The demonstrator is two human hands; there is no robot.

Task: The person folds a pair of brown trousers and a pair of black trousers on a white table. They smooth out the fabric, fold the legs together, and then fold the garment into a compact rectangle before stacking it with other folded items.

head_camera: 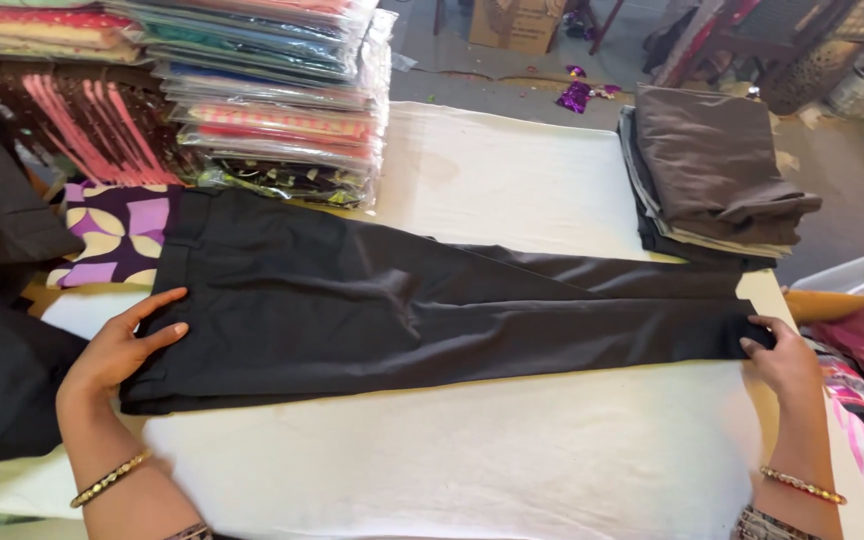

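Black trousers (402, 310) are laid lengthwise across the white table (472, 460). The waistband is pressed by the left hand (122, 350), fingers spread, while the hem is pinched by the right hand (777, 355). Clear-wrapped colourful packages (272, 90) are stacked at the far left corner.

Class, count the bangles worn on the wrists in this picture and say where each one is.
2. One gold bangle on the left wrist, bottom left; one bangle on the right wrist, bottom right. More may be hidden below the frame's edge.

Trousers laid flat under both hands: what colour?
The trousers are plain black, no pattern; head view shows it.
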